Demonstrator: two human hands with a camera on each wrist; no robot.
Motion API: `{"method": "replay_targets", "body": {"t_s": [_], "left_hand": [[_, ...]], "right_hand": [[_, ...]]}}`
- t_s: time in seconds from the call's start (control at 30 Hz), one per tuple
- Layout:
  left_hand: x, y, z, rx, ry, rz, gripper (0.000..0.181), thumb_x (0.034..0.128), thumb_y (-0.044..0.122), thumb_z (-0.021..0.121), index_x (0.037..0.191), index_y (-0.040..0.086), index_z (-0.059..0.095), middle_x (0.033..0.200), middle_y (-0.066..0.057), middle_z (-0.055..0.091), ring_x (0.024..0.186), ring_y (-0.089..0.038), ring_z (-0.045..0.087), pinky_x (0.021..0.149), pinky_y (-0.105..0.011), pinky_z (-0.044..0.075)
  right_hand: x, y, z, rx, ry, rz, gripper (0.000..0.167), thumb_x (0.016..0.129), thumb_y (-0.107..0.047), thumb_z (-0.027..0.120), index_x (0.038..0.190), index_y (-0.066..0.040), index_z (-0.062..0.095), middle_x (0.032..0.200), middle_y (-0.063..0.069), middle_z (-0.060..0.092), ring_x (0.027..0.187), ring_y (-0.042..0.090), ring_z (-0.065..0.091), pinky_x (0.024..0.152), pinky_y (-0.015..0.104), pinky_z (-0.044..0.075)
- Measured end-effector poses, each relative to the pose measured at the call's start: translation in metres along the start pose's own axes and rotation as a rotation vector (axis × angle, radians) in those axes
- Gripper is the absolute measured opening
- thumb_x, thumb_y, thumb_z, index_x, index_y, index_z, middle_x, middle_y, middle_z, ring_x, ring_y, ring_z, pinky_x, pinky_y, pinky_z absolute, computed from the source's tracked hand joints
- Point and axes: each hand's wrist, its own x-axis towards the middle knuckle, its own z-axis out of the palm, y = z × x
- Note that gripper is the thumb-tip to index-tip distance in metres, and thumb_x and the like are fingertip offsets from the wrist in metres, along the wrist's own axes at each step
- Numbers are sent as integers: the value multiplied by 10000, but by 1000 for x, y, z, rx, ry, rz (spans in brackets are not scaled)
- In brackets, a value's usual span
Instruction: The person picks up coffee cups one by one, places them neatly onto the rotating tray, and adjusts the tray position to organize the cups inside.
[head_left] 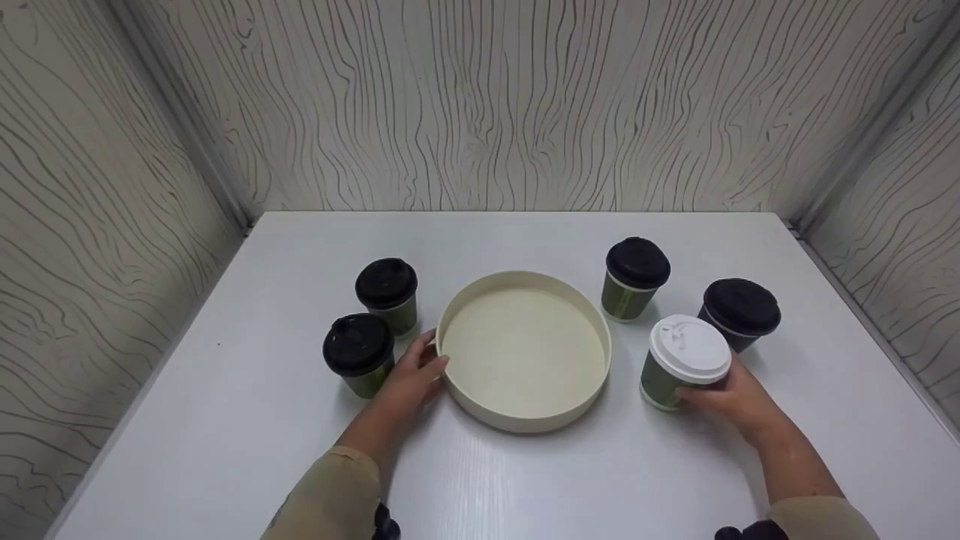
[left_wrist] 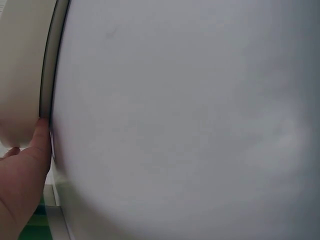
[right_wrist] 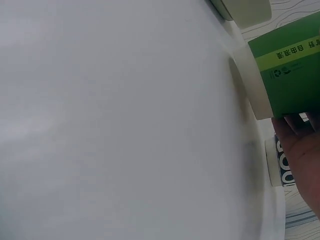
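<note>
A round cream tray (head_left: 525, 425) lies mid-table. My left hand (head_left: 409, 379) holds its left side, thumb at the rim and fingers against the outer wall; in the left wrist view the hand (left_wrist: 22, 175) touches the tray wall (left_wrist: 25, 65). To the tray's right, my right hand (head_left: 731, 397) grips a paper coffee cup (head_left: 688, 349) with a white lid and green sleeve. The right wrist view shows fingers around this cup (right_wrist: 292, 70), with its base near the table; I cannot tell whether it touches.
Two black-lidded cups, the rear one (head_left: 386, 285) and the front one (head_left: 360, 346), stand left of the tray. Another black-lidded cup (head_left: 636, 266) is at the back right. A dark-sleeved cup (head_left: 741, 309) stands close behind my right hand. Patterned walls (head_left: 510, 105) enclose the white table (head_left: 225, 420).
</note>
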Motion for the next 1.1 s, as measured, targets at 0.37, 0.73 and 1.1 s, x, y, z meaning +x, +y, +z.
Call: {"method": "replay_targets", "body": {"t_s": [0.37, 0.73, 1.1], "left_hand": [[1, -2, 0, 9, 10, 8, 537, 942, 200, 506, 1428, 192, 279, 1426, -110, 338, 1275, -237, 351, 990, -384, 380], [-1, 0, 3, -43, 5, 21, 528, 946, 158, 495, 1426, 171, 277, 1439, -120, 316, 1299, -238, 322, 1001, -392, 367], [-2, 0, 3, -51, -6, 42, 534, 942, 160, 499, 1427, 154, 276, 1438, -133, 315, 1301, -249, 318, 1012, -381, 357]], "right_hand": [[3, -17, -3, 2, 9, -46, 902, 730, -7, 721, 1412, -11, 131, 1281, -45, 353, 1102, -33, 342, 866, 70, 308], [14, -45, 6, 39, 13, -130, 888, 726, 39, 708, 1412, -59, 153, 1246, -123, 356, 1118, -25, 354, 875, 74, 329], [32, -66, 23, 128, 1, -224, 830, 693, 88, 712, 1366, -78, 256, 1256, -64, 398, 1141, 46, 392, 906, 106, 346]]}}
